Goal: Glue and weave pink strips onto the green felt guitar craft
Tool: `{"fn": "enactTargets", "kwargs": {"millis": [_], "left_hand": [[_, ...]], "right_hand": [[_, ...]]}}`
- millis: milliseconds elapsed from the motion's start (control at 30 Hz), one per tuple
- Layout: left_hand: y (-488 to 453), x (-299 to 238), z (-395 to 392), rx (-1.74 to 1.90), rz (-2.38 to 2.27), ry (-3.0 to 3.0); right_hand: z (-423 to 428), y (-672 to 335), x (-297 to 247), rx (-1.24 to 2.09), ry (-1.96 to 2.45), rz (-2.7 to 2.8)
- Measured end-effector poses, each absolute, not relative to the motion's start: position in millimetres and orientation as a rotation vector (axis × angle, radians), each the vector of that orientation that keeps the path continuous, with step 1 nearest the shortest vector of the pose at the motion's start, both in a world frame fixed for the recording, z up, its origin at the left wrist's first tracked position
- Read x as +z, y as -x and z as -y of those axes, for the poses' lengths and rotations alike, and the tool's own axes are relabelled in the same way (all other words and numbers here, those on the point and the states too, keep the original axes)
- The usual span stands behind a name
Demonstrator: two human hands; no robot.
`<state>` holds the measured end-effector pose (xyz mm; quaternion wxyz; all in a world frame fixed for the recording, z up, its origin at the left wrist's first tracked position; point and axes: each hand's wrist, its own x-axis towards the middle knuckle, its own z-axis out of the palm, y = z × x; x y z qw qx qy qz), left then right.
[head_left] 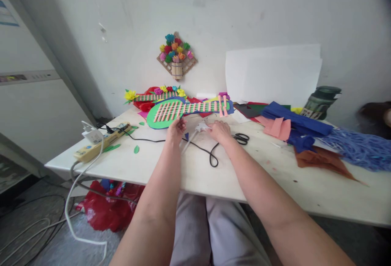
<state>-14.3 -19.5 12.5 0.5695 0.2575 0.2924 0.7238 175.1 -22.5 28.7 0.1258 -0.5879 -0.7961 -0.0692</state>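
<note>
A green paper lute with a blue edge, pink bars and pale strings is held tilted up above the table. My left hand is closed, pinching the lower edge of its round body. At the middle of the table lies a white glue gun with a pale glue stick out of its back and a black cord. My right hand has its fingers closed at the glue gun's right side; part of the grip is hidden. Black-handled scissors lie just right of that hand.
A power strip with plugs and cords sits at the left. Behind the lute is a similar flower-trimmed craft. Crepe paper, blue shredded strands and a dark green bottle are at the right. Green paper leaves lie scattered.
</note>
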Motion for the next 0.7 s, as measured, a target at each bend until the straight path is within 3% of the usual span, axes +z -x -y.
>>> {"fn": "enactTargets", "kwargs": {"millis": [133, 267, 700], "left_hand": [[13.6, 12.4, 20.2, 1.714, -0.684, -0.603], [13.5, 12.0, 20.4, 1.715, -0.686, -0.613], [13.3, 11.8, 21.1, 1.711, -0.701, -0.632]], "right_hand": [[19.9, -204.6, 42.5, -0.195, 1.992, 2.168], [11.5, -229.8, 41.6, 0.091, 2.344, 2.02], [5.3, -234.9, 28.9, 0.036, 2.229, 2.195]]}}
